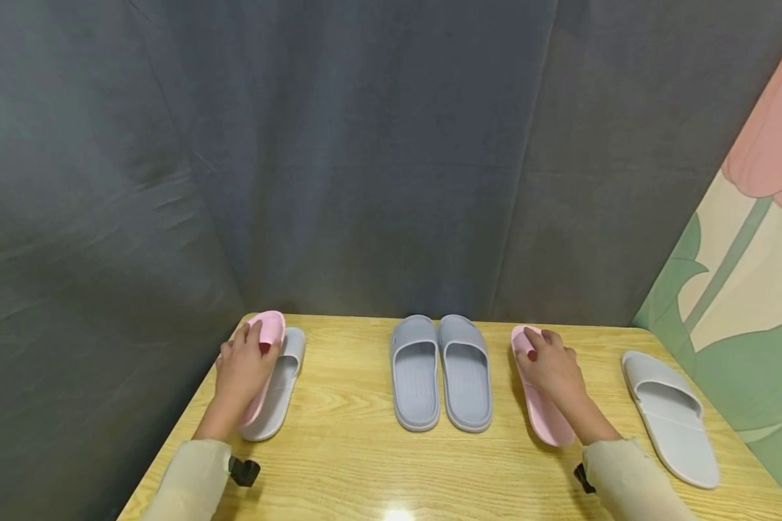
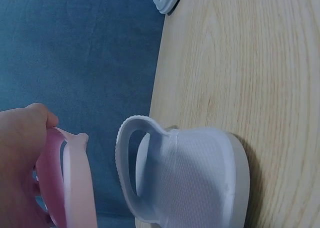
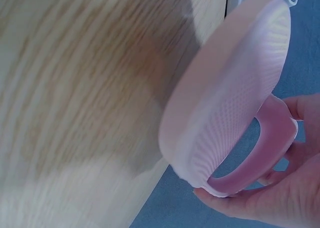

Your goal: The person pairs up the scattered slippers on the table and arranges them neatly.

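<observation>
My left hand [image 1: 242, 365] grips the strap of one pink slipper [image 1: 271, 327] at the table's left, beside a light grey slipper [image 1: 280, 394]. In the left wrist view the pink slipper [image 2: 80, 183] is tilted on its side in the hand [image 2: 22, 158], apart from the light slipper [image 2: 195, 173]. To the right, my right hand [image 1: 553, 365] holds the other pink slipper [image 1: 546, 420] by its strap. The right wrist view shows that slipper [image 3: 215, 93] tilted above the wood, with the fingers of the hand [image 3: 285, 188] around the strap.
Two blue-grey slippers [image 1: 415, 383] [image 1: 466, 383] stand side by side at the back middle of the wooden table [image 1: 365, 477]. Another light grey slipper [image 1: 678, 427] lies near the right edge. A dark curtain [image 1: 378, 159] hangs behind; a flower-patterned wall [image 1: 749, 318] is at right.
</observation>
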{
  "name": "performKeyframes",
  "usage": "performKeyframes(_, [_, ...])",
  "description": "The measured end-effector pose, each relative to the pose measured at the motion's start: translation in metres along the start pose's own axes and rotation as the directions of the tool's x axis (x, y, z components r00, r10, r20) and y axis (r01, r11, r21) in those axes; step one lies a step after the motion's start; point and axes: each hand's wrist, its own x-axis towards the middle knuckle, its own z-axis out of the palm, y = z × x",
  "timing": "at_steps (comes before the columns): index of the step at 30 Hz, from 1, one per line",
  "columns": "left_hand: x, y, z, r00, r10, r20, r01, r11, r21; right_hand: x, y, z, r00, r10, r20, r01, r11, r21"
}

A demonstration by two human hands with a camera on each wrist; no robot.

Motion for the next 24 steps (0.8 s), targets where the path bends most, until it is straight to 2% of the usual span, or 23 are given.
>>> performKeyframes(10, [-0.003, 0.007, 0.002, 1.000, -0.015, 0.023, 0.016, 1.000, -0.012, 0.001, -0.001, 0.000, 1.000, 0.014, 0.001, -0.014, 1.000, 0.012])
performKeyframes(24, [-0.008, 0.016, 0.008, 0.998, -0.022, 0.059, 0.024, 0.999, -0.026, 0.001, -0.004, 0.000, 1.000, -0.006, -0.011, 0.006, 1.000, 0.016])
